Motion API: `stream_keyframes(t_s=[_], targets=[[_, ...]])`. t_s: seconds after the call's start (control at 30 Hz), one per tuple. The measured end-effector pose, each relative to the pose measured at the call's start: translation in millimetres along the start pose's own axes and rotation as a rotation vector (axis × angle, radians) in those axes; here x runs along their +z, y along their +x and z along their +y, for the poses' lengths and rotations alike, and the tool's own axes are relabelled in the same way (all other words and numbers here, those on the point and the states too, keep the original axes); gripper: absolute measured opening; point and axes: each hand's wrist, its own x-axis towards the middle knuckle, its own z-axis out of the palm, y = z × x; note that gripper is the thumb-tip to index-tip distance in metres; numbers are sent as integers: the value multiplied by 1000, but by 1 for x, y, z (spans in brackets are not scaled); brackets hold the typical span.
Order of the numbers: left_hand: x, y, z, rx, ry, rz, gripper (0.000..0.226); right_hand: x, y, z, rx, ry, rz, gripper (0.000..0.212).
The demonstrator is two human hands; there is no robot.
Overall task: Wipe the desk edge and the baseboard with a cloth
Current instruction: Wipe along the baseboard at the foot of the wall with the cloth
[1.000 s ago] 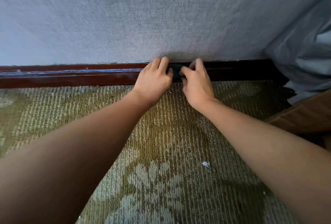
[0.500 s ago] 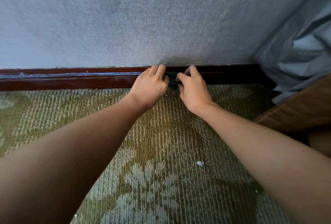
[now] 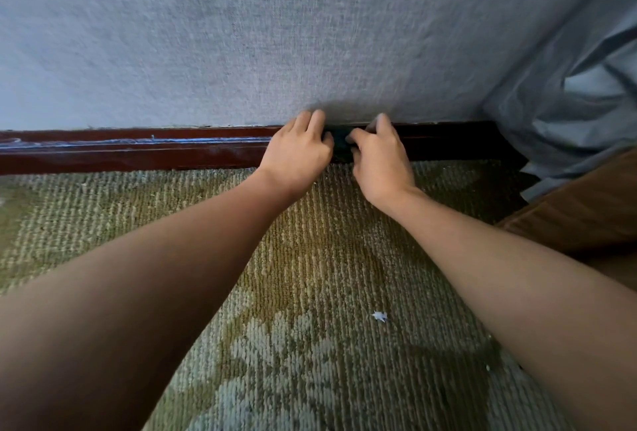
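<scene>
Head view, looking down along 2 bare forearms to the foot of a grey textured wall. Grips a small dark cloth from either side with the left hand and the right hand, pressing it against the dark red wooden baseboard just above the floor. Fingers of both curled over the baseboard's top edge, thumbs turned in toward the cloth. Hands almost touching, with only a sliver of cloth showing in the gap. Below, a green-and-tan patterned carpet, with 1 small white scrap lying near the right forearm. At right, grey curtain fabric hanging down to the floor, just above a brown wooden furniture panel. Along the baseboard's left stretch, a pale blue streak.
</scene>
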Motion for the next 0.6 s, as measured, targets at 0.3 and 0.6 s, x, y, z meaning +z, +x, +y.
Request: stream_keyframes(t_s=[0.3, 0.6], targets=[[2, -7, -3, 97, 73, 122, 23, 11, 4, -1, 17, 9, -71, 26], [3, -14, -8, 67, 54, 118, 27, 11, 0, -9, -1, 18, -50, 19]])
